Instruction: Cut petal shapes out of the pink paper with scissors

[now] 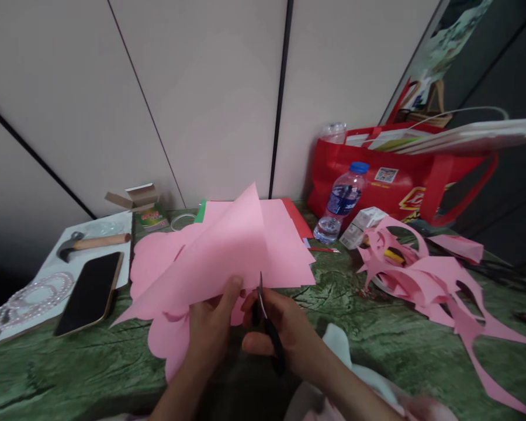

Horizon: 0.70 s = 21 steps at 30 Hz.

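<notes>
A sheet of pink paper is raised and tilted above the table, its top corner pointing up. My left hand grips its lower edge, thumb in front and fingers behind. Black-handled scissors are in my right hand, with fingers around the handles and the blade tip pointing up at the paper's lower edge. Whether the blades touch the paper I cannot tell. Behind and below lie more pink sheets and a scalloped pink paper shape, partly hidden by the raised sheet.
At left, a white board bears a hammer, a phone and beads. A small open box stands behind. To the right are a water bottle, a red bag and pink paper scraps on the green table.
</notes>
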Each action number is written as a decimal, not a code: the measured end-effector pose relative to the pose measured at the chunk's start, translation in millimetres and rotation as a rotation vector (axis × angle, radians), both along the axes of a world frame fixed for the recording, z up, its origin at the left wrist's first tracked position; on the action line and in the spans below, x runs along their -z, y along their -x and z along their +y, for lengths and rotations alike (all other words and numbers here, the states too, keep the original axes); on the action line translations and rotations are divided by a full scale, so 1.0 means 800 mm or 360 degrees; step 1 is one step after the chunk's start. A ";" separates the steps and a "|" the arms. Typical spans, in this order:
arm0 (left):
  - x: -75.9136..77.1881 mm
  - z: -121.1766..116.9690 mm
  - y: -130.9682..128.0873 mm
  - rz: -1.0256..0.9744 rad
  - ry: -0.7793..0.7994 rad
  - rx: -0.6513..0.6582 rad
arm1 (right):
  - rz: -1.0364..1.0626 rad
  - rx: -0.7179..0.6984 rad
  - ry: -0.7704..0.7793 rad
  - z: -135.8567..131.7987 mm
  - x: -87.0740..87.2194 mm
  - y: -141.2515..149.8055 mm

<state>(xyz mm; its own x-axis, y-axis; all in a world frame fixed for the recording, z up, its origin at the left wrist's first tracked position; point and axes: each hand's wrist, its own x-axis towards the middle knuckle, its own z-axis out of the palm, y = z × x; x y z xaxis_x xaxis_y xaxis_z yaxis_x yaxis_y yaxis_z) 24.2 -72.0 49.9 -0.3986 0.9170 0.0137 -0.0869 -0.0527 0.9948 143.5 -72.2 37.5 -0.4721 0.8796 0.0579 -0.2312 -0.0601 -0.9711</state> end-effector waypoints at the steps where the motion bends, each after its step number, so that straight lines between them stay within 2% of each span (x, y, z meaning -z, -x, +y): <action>1: 0.000 -0.002 -0.004 -0.0029 0.0009 -0.0014 | 0.0026 0.0013 0.0005 0.000 0.000 0.000; 8: -0.003 -0.010 -0.013 -0.0056 0.0107 -0.0065 | 0.0198 0.0021 0.0035 -0.005 -0.001 0.005; 13: 0.003 -0.011 -0.015 -0.0186 0.0110 -0.0120 | 0.0201 0.0153 -0.0062 -0.012 0.001 0.013; 17: 0.000 -0.009 -0.016 -0.0236 0.0164 -0.0108 | 0.0232 0.0196 0.0010 -0.015 0.002 0.017; 21: -0.007 -0.008 -0.015 -0.0120 0.0100 -0.0210 | 0.0288 0.0212 0.0033 -0.014 0.002 0.016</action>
<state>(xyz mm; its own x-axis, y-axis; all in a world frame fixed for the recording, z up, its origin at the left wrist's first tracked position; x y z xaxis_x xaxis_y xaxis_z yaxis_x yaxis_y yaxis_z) 36.0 -78.8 55.2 -0.5132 0.8549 -0.0766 -0.1580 -0.0063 0.9874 131.0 -83.6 36.3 -0.3354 0.9353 0.1127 -0.4088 -0.0367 -0.9119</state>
